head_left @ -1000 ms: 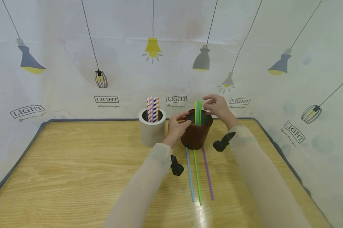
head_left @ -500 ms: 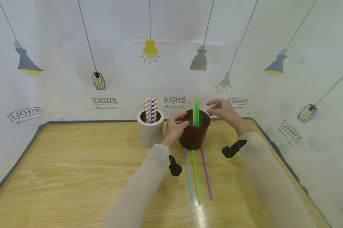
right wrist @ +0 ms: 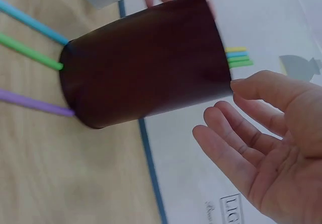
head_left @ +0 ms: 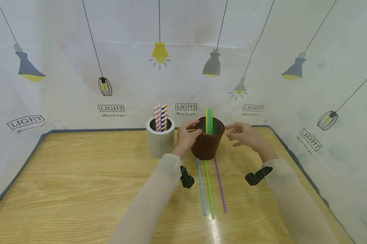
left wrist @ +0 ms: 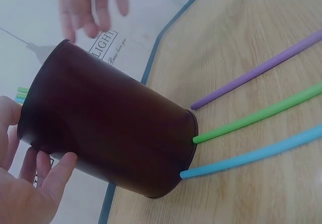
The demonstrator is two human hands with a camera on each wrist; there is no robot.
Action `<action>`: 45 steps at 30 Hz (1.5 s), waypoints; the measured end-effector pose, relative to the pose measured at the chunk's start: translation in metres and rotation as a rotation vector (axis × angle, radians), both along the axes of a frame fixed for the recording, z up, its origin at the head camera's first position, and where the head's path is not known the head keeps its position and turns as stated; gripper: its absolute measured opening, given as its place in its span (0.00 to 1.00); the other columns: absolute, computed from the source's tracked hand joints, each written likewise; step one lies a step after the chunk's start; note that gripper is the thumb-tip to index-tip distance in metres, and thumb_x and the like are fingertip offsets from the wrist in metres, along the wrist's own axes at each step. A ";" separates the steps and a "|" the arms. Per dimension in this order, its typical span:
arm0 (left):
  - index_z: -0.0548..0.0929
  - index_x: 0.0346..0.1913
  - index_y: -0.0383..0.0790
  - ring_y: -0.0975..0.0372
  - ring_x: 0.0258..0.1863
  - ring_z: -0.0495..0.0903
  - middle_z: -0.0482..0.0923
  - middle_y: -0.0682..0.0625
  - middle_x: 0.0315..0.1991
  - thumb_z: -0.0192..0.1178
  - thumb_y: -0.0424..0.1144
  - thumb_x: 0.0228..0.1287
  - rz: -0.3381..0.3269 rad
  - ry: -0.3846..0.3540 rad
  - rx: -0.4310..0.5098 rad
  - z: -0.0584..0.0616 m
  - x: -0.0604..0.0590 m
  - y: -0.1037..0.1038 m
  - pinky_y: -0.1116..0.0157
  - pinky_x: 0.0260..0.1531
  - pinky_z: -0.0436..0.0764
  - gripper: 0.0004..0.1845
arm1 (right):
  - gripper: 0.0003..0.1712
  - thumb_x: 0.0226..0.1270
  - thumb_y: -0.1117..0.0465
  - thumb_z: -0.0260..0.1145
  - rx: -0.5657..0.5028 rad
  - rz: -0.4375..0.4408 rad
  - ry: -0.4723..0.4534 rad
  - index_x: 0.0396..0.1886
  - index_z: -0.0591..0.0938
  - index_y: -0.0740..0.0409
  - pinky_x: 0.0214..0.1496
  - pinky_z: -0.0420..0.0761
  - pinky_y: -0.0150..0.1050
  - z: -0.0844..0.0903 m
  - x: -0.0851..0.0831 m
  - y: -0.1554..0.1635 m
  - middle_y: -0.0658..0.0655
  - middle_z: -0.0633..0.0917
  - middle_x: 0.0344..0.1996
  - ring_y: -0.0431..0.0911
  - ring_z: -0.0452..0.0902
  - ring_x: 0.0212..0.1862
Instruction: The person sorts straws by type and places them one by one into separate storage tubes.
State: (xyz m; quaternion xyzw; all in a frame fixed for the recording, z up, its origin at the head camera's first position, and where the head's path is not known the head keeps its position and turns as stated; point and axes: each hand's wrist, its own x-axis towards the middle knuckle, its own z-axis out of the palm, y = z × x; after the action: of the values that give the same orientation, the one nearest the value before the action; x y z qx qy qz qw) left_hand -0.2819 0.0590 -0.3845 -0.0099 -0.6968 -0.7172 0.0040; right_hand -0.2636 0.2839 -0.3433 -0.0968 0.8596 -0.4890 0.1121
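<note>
A dark red-brown cup [head_left: 206, 145] stands at the back of the table, holding several yellow, blue and green straws [head_left: 209, 118] upright. My left hand [head_left: 186, 137] grips its left side near the rim, fingers curved along the wall. My right hand [head_left: 246, 135] is at the cup's right, with nothing in it, its fingers loosely bent and a fingertip right by the rim in the right wrist view. Blue [head_left: 201, 189], green [head_left: 209, 193] and purple [head_left: 220, 188] straws lie on the table in front of the cup, their far ends at its base.
Left of the brown cup stands a white cup [head_left: 161, 144] with several patterned straws [head_left: 160, 117], some spotted and some striped. The wooden table [head_left: 85, 179] ends at a wall sheet [head_left: 134, 84] printed with lamps, close behind both cups.
My right hand has drawn away from the straws in the brown cup, going right and down to beside the rim. The left hand has stayed at the cup. The head view has shifted slightly.
</note>
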 end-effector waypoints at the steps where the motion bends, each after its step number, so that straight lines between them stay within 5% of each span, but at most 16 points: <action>1: 0.81 0.52 0.42 0.58 0.39 0.77 0.75 0.44 0.44 0.60 0.29 0.51 0.000 0.000 0.003 0.000 0.000 0.000 0.69 0.21 0.75 0.21 | 0.22 0.64 0.65 0.58 -0.002 0.000 -0.007 0.57 0.70 0.69 0.41 0.79 0.51 -0.004 0.001 0.002 0.64 0.79 0.40 0.50 0.77 0.41; 8: 0.81 0.51 0.42 0.58 0.38 0.78 0.76 0.44 0.44 0.60 0.28 0.51 0.003 0.011 -0.002 -0.001 0.000 0.002 0.70 0.21 0.75 0.21 | 0.23 0.62 0.67 0.59 -0.027 -0.009 -0.045 0.55 0.70 0.72 0.40 0.79 0.53 -0.035 0.010 0.011 0.65 0.80 0.40 0.49 0.78 0.39; 15: 0.81 0.51 0.41 0.58 0.38 0.78 0.76 0.44 0.43 0.60 0.28 0.51 0.000 0.015 -0.008 -0.001 -0.002 0.005 0.69 0.21 0.75 0.21 | 0.24 0.63 0.66 0.59 -0.038 -0.026 -0.144 0.57 0.68 0.75 0.40 0.79 0.53 -0.068 0.017 0.012 0.73 0.76 0.42 0.61 0.77 0.41; 21: 0.81 0.51 0.42 0.58 0.38 0.78 0.76 0.44 0.43 0.61 0.29 0.51 -0.002 0.012 -0.003 -0.001 -0.002 0.005 0.70 0.21 0.75 0.21 | 0.22 0.61 0.70 0.57 -0.093 -0.050 -0.187 0.55 0.69 0.75 0.33 0.81 0.49 -0.090 0.020 0.007 0.67 0.80 0.34 0.51 0.78 0.30; 30: 0.81 0.51 0.42 0.59 0.37 0.77 0.76 0.44 0.43 0.61 0.28 0.52 -0.005 0.010 -0.001 -0.001 -0.002 0.005 0.70 0.20 0.74 0.21 | 0.23 0.63 0.65 0.59 -0.110 -0.124 -0.261 0.55 0.70 0.72 0.27 0.80 0.40 -0.102 0.026 -0.009 0.59 0.79 0.31 0.44 0.75 0.28; 39: 0.81 0.51 0.41 0.59 0.37 0.77 0.76 0.44 0.43 0.60 0.28 0.51 0.004 0.023 0.005 -0.001 -0.003 0.002 0.70 0.19 0.74 0.21 | 0.23 0.60 0.70 0.59 -0.160 -0.107 -0.168 0.54 0.68 0.76 0.16 0.68 0.30 -0.115 0.027 -0.018 0.52 0.73 0.16 0.40 0.64 0.16; 45: 0.81 0.51 0.42 0.59 0.38 0.78 0.76 0.44 0.43 0.60 0.28 0.51 0.011 0.009 0.002 -0.001 -0.001 0.001 0.67 0.22 0.76 0.21 | 0.25 0.56 0.70 0.64 -0.098 -0.118 -0.093 0.53 0.70 0.75 0.16 0.64 0.29 -0.119 0.029 -0.024 0.52 0.77 0.15 0.38 0.63 0.14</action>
State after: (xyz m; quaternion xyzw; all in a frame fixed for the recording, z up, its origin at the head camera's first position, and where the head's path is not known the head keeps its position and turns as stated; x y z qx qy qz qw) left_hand -0.2831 0.0599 -0.3851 -0.0093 -0.6959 -0.7180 0.0111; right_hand -0.2347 0.2603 -0.4626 -0.0284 0.8326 -0.5404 0.1181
